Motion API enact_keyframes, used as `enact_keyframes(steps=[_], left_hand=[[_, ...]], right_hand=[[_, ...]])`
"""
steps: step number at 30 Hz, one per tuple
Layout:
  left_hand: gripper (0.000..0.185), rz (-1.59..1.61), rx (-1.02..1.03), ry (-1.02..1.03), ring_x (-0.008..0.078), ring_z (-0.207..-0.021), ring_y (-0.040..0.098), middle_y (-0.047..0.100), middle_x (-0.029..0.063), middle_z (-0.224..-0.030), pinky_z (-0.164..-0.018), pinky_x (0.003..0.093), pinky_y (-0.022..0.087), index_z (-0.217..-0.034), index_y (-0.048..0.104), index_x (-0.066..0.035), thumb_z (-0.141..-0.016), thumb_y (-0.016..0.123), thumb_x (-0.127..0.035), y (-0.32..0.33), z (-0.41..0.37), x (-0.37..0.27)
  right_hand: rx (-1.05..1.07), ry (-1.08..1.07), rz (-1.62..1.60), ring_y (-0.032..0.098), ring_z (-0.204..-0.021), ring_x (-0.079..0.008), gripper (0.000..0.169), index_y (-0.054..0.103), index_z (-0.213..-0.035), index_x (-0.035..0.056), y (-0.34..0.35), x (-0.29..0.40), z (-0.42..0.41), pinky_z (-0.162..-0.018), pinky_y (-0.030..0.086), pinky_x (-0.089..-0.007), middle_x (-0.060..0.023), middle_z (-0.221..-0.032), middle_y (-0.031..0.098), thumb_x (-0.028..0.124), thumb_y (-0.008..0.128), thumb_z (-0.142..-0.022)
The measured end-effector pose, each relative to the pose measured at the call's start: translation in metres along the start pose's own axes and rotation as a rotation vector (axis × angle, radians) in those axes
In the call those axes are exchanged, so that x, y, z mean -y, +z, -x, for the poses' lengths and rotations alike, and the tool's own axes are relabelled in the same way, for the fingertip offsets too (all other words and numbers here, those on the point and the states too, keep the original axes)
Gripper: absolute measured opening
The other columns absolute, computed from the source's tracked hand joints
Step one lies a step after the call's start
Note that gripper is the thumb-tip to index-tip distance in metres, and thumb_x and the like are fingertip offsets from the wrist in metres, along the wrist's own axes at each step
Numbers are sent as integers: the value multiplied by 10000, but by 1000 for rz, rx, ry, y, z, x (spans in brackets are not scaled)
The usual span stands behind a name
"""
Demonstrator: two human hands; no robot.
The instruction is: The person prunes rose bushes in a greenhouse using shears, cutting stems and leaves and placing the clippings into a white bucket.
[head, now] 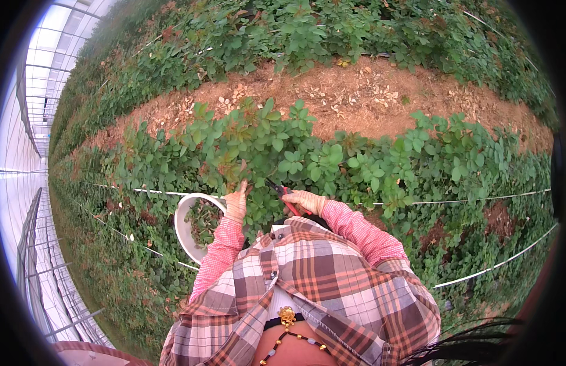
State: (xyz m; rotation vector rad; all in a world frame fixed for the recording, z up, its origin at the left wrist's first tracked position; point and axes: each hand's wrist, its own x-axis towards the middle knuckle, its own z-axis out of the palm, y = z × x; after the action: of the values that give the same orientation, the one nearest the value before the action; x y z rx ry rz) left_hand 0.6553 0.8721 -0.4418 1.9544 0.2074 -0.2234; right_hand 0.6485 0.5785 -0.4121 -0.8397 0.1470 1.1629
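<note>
Red-handled pruning shears (287,196) are in the grip of my right hand (306,201), their dark blades pointing up and left into the leaves. My left hand (236,200) reaches into a leafy rose bush (260,132), its fingertips among the stems. Whether those fingers close on a stem cannot be made out. Close by my left forearm is a white bucket (184,224), tilted in view. Green and brown plant cuttings (202,222) lie inside it.
White support lines (461,201) run along the plant rows. A bare soil strip (347,110) strewn with dry leaves separates this row from another row of bushes (305,32). Greenhouse framing (49,68) rises at the far left.
</note>
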Motion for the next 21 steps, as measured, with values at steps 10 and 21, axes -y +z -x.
enact_keyframes(steps=[10, 21], left_hand=[[369, 385, 137, 37, 270, -1044, 509, 459, 136, -1246, -816, 369, 507, -1265, 358, -7, -914, 399, -114, 33, 3, -178], [365, 973, 151, 89, 201, -1123, 450, 407, 95, -1307, -994, 294, 364, -1272, 369, 2, -927, 338, -112, 68, -136, -197]], right_hand=[[-44, -268, -386, 573, -530, -159, 329, 505, -997, 91, -7, 23, 42, -459, 493, -278, -89, -717, 591, 372, 563, -835], [178, -135, -629, 610, -781, -315, 441, 438, -1139, 73, -19, 84, -16, -724, 510, -470, -213, -977, 567, 375, 547, -837]])
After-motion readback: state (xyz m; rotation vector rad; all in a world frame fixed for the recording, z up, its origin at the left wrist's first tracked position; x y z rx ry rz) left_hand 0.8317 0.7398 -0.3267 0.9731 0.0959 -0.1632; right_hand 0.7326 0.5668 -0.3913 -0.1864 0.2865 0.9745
